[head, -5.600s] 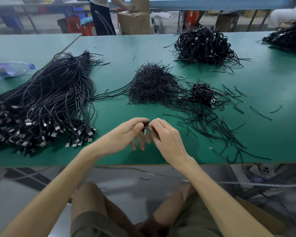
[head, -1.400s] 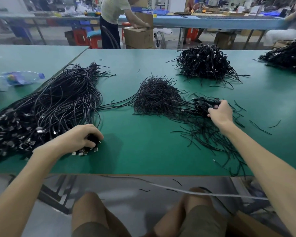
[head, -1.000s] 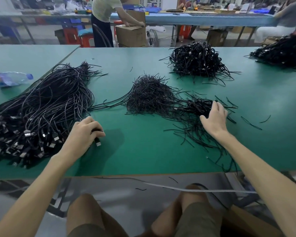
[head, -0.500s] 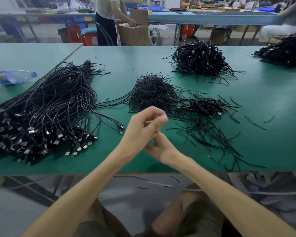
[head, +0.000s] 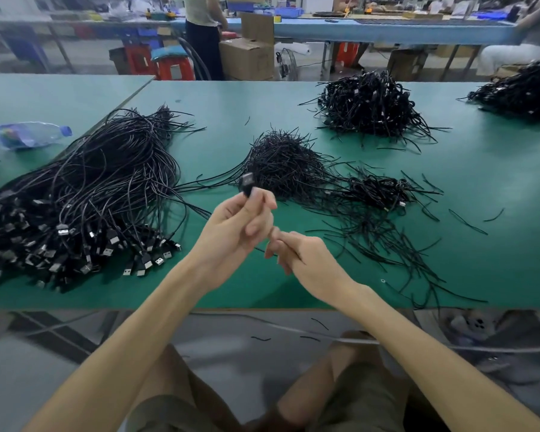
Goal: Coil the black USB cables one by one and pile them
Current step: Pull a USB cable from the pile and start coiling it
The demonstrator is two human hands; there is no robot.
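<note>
On the left, the bundle of loose USB cables (head: 85, 198) sprawled from the near edge deep across the green table (head: 496, 188), with its plugs fanned out close to the left hand (head: 234, 226), which pinched one plug (head: 247, 184). Ahead, the heap of twist ties (head: 281, 163), the small pile of coiled cables (head: 378, 190) and the strewn ties (head: 387, 244) beside the right hand (head: 306, 260) blocked the middle. Bare mat lay under both hands, along the table's right side, and between the heap and the larger coiled pile (head: 368, 104) behind.

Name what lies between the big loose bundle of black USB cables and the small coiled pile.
Head view: a mound of short black wire ties, on the green tabletop.
</note>
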